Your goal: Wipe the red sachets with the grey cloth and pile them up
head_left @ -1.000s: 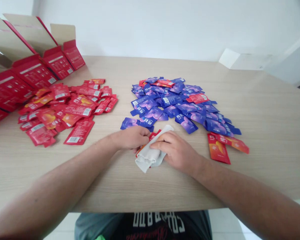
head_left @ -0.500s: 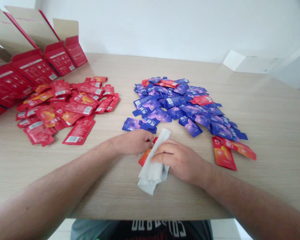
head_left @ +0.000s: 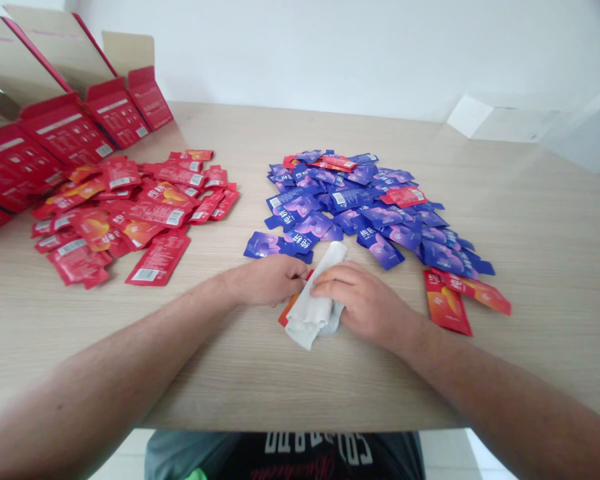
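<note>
Left hand (head_left: 265, 280) and right hand (head_left: 367, 307) met low in the centre of the frame, on the pale wood-grain surface (head_left: 545, 280). Fingers of the right hand (head_left: 340, 283) lay curled over a folded white cloth (head_left: 307, 320), clasping it against the surface. The left hand was curled too, its fingertips at the cloth's left edge, beside a red sachet (head_left: 291, 310). Whether they gripped the sachet or only rested there could not be told. Most of that sachet was hidden under the cloth, with only an orange-red edge showing.

Just right of the right hand, two red-and-orange sachets (head_left: 447, 303) lay overlapping. Just above the cloth's tip, a wide heap of blue-purple sachets (head_left: 355, 207) spread towards the centre of the surface, with a few red ones mixed in. To the left lay a looser pile of red sachets (head_left: 130, 213). Beyond it, at the upper left of the frame, stood opened red cartons (head_left: 67, 130) with tan flaps raised. A white card (head_left: 495, 117) sat at the far upper right, before a white wall (head_left: 330, 47).
</note>
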`<state>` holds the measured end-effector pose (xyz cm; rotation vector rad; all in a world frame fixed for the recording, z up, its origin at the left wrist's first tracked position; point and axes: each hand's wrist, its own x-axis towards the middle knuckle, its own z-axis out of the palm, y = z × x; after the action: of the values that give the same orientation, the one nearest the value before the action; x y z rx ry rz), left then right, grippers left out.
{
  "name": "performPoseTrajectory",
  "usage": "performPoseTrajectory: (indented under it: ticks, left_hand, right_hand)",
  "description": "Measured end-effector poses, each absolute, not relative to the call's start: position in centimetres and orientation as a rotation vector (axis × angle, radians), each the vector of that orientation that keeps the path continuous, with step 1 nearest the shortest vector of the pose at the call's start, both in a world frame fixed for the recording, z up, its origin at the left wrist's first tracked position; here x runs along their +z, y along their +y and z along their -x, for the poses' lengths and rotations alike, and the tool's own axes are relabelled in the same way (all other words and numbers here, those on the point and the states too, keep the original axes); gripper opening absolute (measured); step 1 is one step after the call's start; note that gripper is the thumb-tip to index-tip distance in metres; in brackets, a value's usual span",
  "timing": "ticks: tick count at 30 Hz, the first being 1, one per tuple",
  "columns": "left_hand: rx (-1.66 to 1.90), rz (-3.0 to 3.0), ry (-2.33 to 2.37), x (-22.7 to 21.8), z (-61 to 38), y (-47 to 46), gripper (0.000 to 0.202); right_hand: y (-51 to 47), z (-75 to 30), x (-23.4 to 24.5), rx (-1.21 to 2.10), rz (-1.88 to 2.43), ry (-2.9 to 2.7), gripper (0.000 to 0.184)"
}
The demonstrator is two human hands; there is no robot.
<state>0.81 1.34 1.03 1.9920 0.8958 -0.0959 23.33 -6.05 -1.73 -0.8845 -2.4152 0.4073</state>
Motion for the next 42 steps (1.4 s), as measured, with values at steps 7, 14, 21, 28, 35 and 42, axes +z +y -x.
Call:
performPoseTrajectory:
  ticks: [7, 14, 21, 28, 35, 42]
  left_hand:
    - [-0.095, -1.941, 0.918, 1.0, -0.8, 1.3, 0.018]
    - [-0.086, -1.932, 0.905, 1.5, -0.9, 1.2, 0.021]
    - [-0.070, -1.903, 0.944, 1.9, -0.9, 1.0, 0.020]
    - [-0.061, -1.898, 0.967, 1.7, -0.9, 1.1, 0.019]
    - [-0.052, -1.872, 0.952, 2.2, -0.9, 0.9, 0.023]
    - [-0.068, -1.921, 0.976, 2.4, -0.8, 0.9, 0.021]
  right_hand:
    - [-6.0, -23.5, -1.7, 0.398, 0.934, -2.373, 0.037]
    - [-7.0, -22.4, -1.2, 0.438, 0.733, -2.509, 0.025]
    - [-7.6, -21.6, -1.1, 0.385, 0.839, -2.464, 0.023]
    - [-7.5, -21.9, -1.1, 0.379, 0.861, -2.456, 0.025]
    - [-7.6, -22.1, -0.8, 0.444, 0.673, -2.530, 0.020]
    - [-7.0, -22.8, -0.7, 0.420, 0.890, -2.437, 0.030]
